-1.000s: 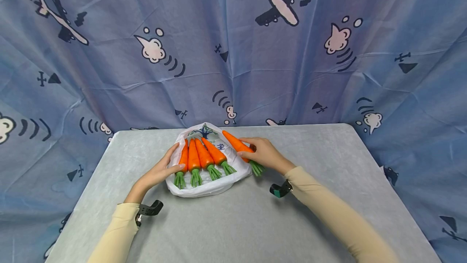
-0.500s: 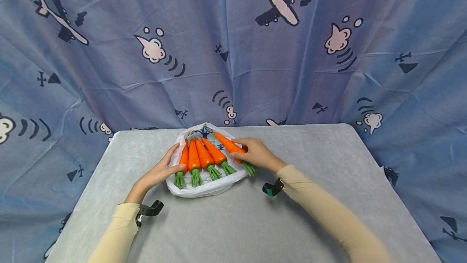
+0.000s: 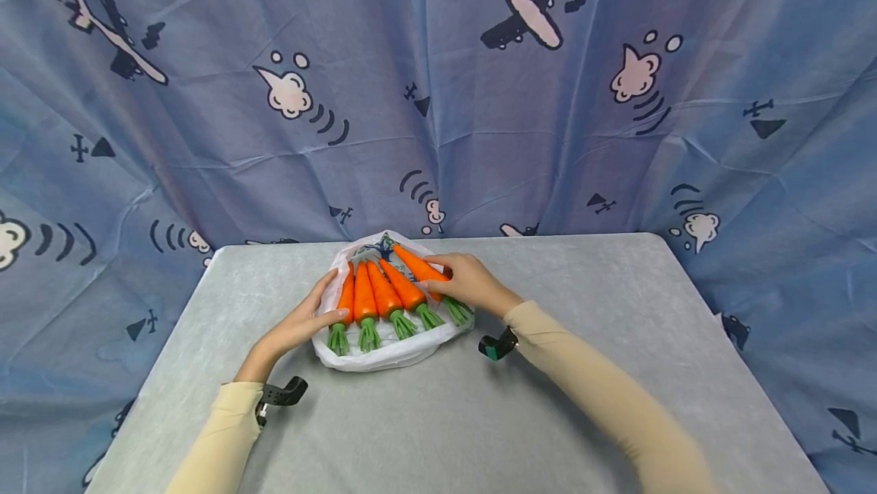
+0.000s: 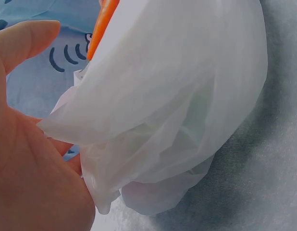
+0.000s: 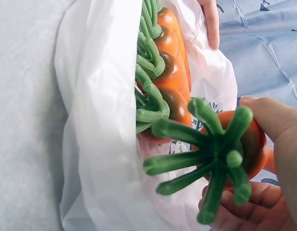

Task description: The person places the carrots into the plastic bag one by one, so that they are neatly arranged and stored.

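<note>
A white plastic bag lies on the table with its mouth spread wide. Several orange carrots sit side by side in it, green stems toward me. My left hand is at the bag's left side, thumb stretched over the leftmost carrot; in the left wrist view the bag's plastic hides part of its fingers. My right hand pinches another carrot between thumb and fingers, over the bag's right side. The right wrist view shows that carrot's green stem end-on, right of the row.
The grey table reaches back to a blue curtain printed with planes and clouds. The bag stands close to the table's back edge. Dark wrist straps sit on both arms, over beige sleeves.
My right hand has moved left with its carrot, from the bag's right edge to above the bag, nearer the other carrots. The left hand and the bag hold still.
</note>
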### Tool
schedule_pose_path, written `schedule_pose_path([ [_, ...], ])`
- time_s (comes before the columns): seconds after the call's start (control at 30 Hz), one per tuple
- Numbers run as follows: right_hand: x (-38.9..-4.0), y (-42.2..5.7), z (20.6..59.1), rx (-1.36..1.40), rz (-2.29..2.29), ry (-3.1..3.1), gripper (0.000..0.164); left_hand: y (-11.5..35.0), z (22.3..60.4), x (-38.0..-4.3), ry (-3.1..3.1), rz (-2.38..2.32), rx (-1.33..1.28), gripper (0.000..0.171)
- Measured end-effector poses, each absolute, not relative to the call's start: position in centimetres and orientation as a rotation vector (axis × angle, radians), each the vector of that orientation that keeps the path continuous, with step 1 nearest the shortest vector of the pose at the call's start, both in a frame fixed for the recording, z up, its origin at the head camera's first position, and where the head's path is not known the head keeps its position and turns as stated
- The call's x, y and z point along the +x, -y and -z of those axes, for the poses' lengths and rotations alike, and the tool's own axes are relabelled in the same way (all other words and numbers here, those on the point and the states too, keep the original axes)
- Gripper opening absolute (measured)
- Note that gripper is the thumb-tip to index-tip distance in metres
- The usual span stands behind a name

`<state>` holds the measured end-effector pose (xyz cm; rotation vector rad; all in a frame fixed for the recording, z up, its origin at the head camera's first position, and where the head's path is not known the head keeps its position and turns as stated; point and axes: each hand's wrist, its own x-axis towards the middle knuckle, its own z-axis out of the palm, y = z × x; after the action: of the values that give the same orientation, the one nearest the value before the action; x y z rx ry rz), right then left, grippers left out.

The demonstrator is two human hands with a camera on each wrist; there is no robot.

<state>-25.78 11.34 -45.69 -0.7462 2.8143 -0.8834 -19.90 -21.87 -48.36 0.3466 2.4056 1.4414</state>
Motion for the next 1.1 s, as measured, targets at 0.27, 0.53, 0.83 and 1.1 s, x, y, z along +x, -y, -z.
schedule_pose_path([
  [0.27, -26.4, -10.7, 45.9, -0.75, 0.871, -2.827, 0.056, 21.9, 48.4, -19.9, -2.407, -1.441, 0.351, 0.086],
  [0.53, -26.9, -10.4, 46.3, -0.755, 0.849, -2.838, 0.057, 21.9, 48.4, -19.9, -2.413, -1.427, 0.351, 0.086],
  [0.83, -27.3, -10.2, 46.5, -0.774, 0.817, -2.833, 0.056, 21.9, 48.4, -20.0, -2.407, -1.429, 0.355, 0.086],
  [1.1, -27.4, -10.1, 47.0, -0.777, 0.815, -2.822, 0.053, 21.9, 48.3, -20.0, -2.404, -1.436, 0.357, 0.087],
])
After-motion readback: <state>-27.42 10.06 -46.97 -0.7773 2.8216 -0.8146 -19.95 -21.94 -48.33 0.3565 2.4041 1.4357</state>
